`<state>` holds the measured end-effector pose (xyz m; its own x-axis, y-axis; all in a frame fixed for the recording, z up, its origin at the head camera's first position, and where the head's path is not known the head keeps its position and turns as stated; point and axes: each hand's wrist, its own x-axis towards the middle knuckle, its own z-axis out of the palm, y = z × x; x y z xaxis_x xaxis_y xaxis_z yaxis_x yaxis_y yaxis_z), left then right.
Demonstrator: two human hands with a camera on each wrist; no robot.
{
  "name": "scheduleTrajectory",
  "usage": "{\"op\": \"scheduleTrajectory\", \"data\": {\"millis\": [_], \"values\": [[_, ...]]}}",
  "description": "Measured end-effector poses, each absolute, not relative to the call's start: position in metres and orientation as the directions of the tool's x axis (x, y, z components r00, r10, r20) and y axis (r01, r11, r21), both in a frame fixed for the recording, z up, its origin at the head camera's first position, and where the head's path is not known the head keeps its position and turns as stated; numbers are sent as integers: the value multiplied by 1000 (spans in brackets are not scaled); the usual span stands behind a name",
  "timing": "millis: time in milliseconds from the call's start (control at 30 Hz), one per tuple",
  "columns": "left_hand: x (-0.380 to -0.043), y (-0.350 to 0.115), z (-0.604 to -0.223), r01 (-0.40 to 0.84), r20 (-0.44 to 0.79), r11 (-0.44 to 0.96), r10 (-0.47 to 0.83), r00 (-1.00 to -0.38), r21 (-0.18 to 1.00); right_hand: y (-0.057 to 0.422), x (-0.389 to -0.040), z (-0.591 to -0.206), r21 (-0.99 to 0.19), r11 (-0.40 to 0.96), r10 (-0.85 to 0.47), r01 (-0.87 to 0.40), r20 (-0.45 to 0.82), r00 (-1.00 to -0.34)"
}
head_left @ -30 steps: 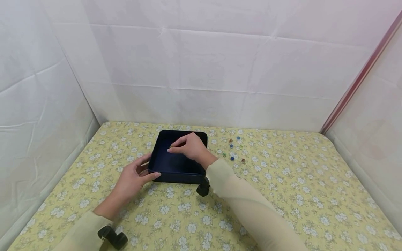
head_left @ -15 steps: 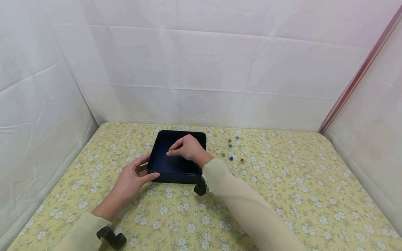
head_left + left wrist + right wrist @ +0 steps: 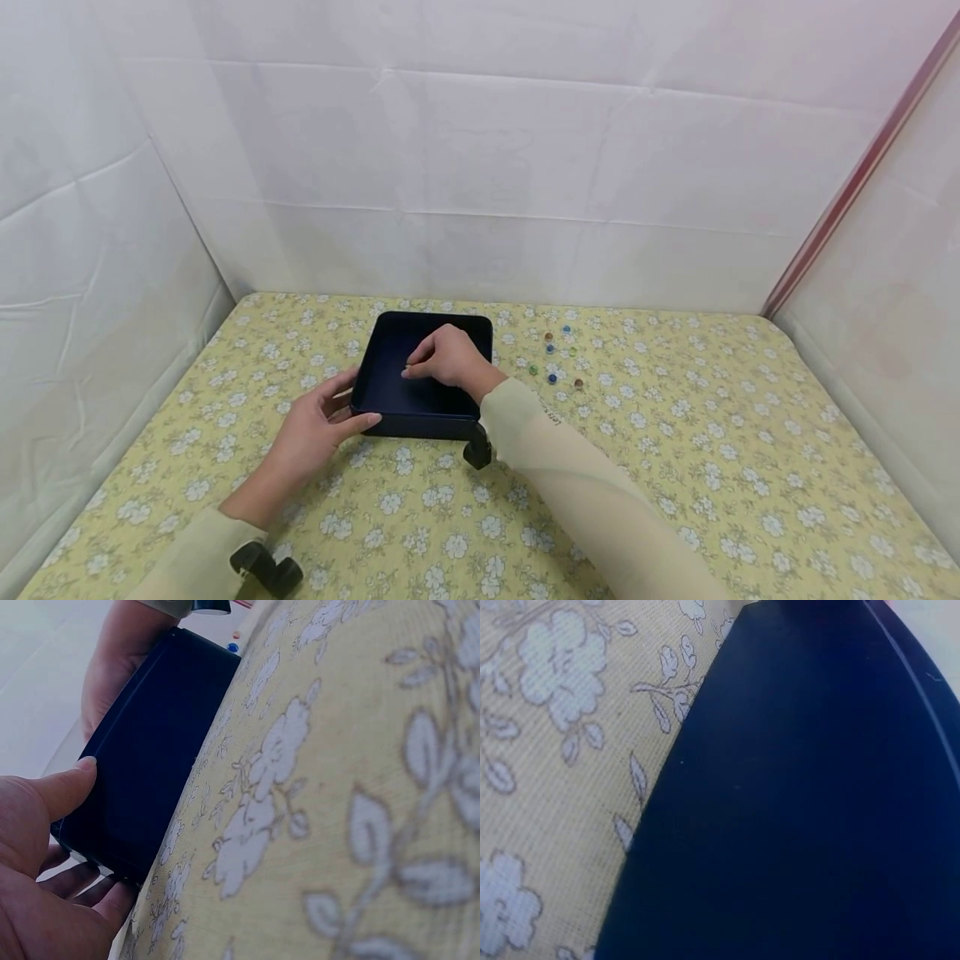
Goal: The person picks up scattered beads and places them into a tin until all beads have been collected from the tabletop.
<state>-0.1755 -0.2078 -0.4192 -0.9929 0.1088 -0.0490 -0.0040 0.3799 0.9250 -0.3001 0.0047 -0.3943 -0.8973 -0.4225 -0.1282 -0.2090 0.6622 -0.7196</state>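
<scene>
A dark navy rectangular tray (image 3: 420, 425) stands on the cloth. My left hand (image 3: 311, 421) grips its near left corner, thumb over the front rim and fingers along the left side. In the left wrist view the thumb (image 3: 75, 784) presses the tray's edge (image 3: 150, 750), with the other fingers beneath. My right hand (image 3: 450, 358) is over the inside of the tray, thumb and forefinger pinched together around a tiny piece, probably a marble, mostly hidden by the fingertips. The right wrist view has only the tray's wall (image 3: 780, 795) and cloth, no fingers.
To the right of the tray several small glass marbles lie scattered, among them a blue marble (image 3: 552, 378), a green marble (image 3: 533, 369) and a brown marble (image 3: 578, 383). A yellow flowered cloth (image 3: 457, 517) covers the table. White sheeting (image 3: 487, 150) closes off the back and sides.
My right hand has come slightly lower and nearer inside the tray, its fingertips still pinched. The left hand keeps its hold on the corner. The whole view has shifted a little.
</scene>
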Motion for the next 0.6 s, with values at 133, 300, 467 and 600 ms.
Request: {"op": "scheduleTrajectory", "data": {"millis": [133, 300, 467, 600], "values": [[-176, -207, -419, -6, -51, 391, 105, -993, 920, 5, -300, -395, -703, 678, -423, -212, -137, -896], [-177, -207, -420, 1, -46, 396, 107, -993, 918, 4, -301, -397, -686, 698, -406, -204, -145, -902], [-177, -208, -420, 4, -41, 398, 105, -994, 917, 4, -303, -397, -669, 714, -395, -204, -144, -907], [-176, -208, -420, 0, -45, 397, 103, -994, 918, 5, -304, -396, -674, 710, -391, -205, -135, -910]]}}
